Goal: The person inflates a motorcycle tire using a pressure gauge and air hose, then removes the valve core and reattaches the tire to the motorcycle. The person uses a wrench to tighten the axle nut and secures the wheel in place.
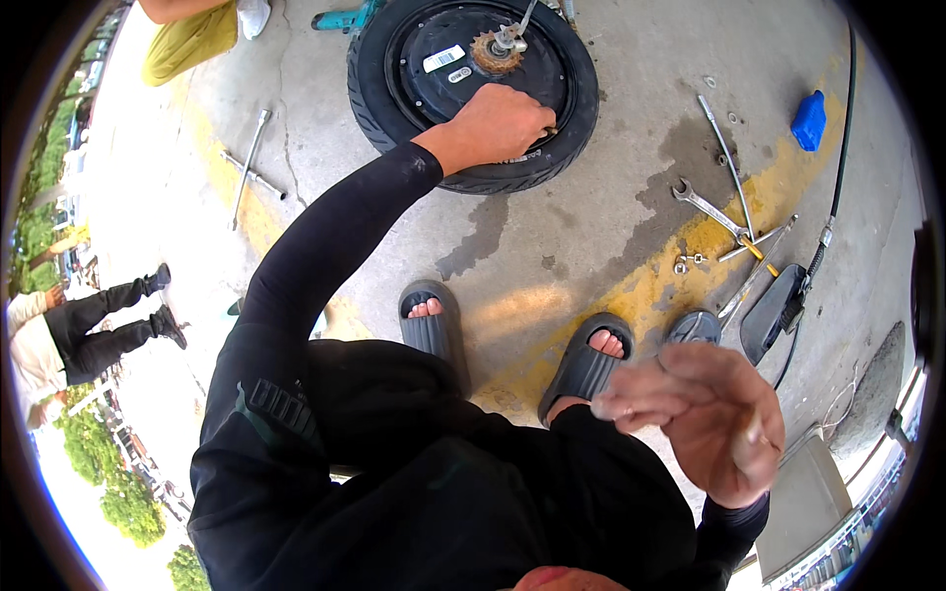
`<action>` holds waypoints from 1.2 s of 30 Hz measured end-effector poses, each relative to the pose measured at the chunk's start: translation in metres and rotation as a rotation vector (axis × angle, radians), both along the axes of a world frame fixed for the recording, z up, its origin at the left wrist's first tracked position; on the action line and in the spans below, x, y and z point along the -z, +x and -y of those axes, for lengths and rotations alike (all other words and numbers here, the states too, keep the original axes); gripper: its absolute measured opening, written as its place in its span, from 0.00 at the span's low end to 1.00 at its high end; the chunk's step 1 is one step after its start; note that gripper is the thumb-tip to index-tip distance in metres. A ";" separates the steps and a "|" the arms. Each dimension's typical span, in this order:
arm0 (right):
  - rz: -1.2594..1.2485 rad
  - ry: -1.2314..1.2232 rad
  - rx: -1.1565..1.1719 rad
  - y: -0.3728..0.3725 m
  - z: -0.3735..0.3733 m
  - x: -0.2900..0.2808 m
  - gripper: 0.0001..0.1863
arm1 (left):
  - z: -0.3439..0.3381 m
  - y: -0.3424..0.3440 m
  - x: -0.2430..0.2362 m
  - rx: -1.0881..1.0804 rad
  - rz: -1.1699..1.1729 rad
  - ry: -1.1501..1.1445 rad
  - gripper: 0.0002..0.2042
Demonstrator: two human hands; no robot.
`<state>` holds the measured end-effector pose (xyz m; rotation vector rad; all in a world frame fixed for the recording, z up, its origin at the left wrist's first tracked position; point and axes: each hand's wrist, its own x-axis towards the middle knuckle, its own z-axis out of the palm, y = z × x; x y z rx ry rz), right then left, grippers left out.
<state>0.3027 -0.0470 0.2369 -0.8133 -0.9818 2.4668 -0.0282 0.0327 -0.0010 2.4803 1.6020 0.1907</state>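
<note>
From my remote post I saw the wheel (443, 98) lying flat on the concrete (522, 236) beyond the feet (426, 308), axle (508, 39) pointing up. Its tyre (370, 79) was grooved black rubber, its toothed sprocket (493, 57) rusty (2 pale labels (443, 59) sat beside it). The left hand (498, 126), palm down, pinched a small brass-coloured piece (551, 131) near the rim; the right hand (714, 414) was raised, half open, holding nothing.

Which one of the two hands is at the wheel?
The left hand is the one at the black wheel; the right hand is held apart from it, nearer the camera.
</note>
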 end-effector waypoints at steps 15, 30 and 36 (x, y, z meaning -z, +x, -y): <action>-0.896 0.082 -0.030 -0.003 0.033 0.021 0.68 | -0.004 -0.005 -0.003 0.057 0.020 0.026 0.09; -0.722 -0.133 -0.178 0.018 0.022 0.017 0.68 | -0.002 -0.008 -0.003 0.053 0.009 0.024 0.08; -0.598 -0.164 -0.183 0.022 0.022 0.005 0.68 | -0.012 -0.001 -0.005 0.090 0.024 0.042 0.08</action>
